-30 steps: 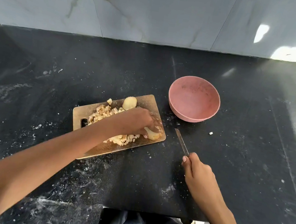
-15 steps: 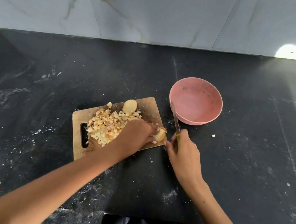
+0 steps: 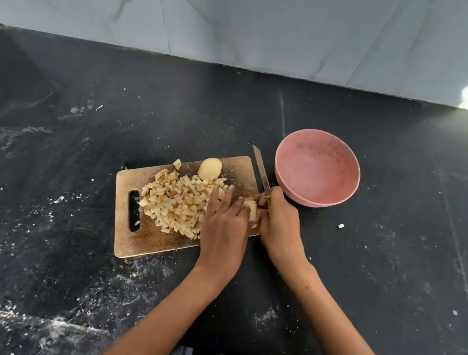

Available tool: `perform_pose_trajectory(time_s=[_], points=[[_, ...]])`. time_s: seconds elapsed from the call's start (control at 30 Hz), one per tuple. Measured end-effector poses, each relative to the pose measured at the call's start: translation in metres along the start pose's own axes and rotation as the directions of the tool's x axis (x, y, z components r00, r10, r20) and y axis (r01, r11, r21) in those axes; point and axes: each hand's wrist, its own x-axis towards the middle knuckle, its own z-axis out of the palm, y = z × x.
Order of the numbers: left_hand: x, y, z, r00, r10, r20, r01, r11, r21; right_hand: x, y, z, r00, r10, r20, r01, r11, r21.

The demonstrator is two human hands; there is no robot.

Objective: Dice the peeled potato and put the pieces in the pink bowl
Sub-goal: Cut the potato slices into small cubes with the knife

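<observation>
Speckled black stone counter (image 3: 364,274) holds a rectangular wooden cutting board (image 3: 136,241) heaped with small pale potato cubes (image 3: 179,202), a smooth round pink bowl (image 3: 317,169) just beside it, where the left hand (image 3: 225,231) pinches a potato chunk (image 3: 252,209) and the right hand (image 3: 279,223) grips a slim knife (image 3: 261,169).

The bowl (image 3: 317,167) is a dusty pink, and the cutting board (image 3: 155,238) is light brown wood with fine grain lines. The diced pieces (image 3: 179,202) and potato chunk (image 3: 210,168) are pale yellow, some browned. The counter (image 3: 396,264) is black speckled with white, and the far wall (image 3: 253,11) is grey-veined white marble.
</observation>
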Motion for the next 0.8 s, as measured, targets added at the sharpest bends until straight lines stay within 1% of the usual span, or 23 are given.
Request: perform_pose_trajectory(time_s=[0.1,0.13,0.2,0.27,0.3,0.37,0.47,0.63,0.8], points=[[-0.002,-0.002,0.005,0.999,-0.025,-0.022,0.024,0.999,-0.046,0.009,-0.001,-0.005,0.994,-0.074,0.076,0.077,0.996,-0.035],[-0.002,-0.003,0.007,0.999,-0.024,-0.025,0.023,0.998,-0.058,0.011,-0.002,-0.007,0.993,-0.088,0.082,0.09,0.996,-0.029],[-0.003,-0.004,0.01,0.999,-0.021,-0.029,0.019,0.997,-0.08,0.011,-0.003,-0.013,0.995,-0.083,0.049,0.084,0.996,-0.019],[-0.004,-0.004,0.012,1.0,-0.016,-0.023,0.014,0.996,-0.087,0.002,-0.004,-0.019,0.999,-0.048,0.014,0.049,0.996,-0.072],[-0.003,-0.004,0.014,1.0,-0.012,-0.017,0.01,0.998,-0.069,-0.004,-0.004,-0.021,0.999,-0.022,0.023,0.024,0.994,-0.103],[-0.004,-0.003,0.017,1.0,0.002,-0.009,-0.002,1.0,-0.02,-0.014,-0.003,-0.022,0.994,0.053,0.099,-0.037,0.988,-0.151],[-0.004,-0.003,0.021,0.999,0.026,-0.036,-0.025,0.999,0.029,-0.023,-0.002,-0.018,0.974,0.118,0.194,-0.069,0.968,-0.242],[-0.003,-0.005,0.025,0.998,0.049,-0.05,-0.046,0.997,0.067,-0.023,-0.008,-0.015,0.944,0.203,0.26,-0.098,0.926,-0.365],[-0.004,-0.007,0.029,0.994,0.072,-0.086,-0.066,0.996,0.066,-0.022,-0.018,-0.013,0.907,0.309,0.287,-0.146,0.868,-0.474]])
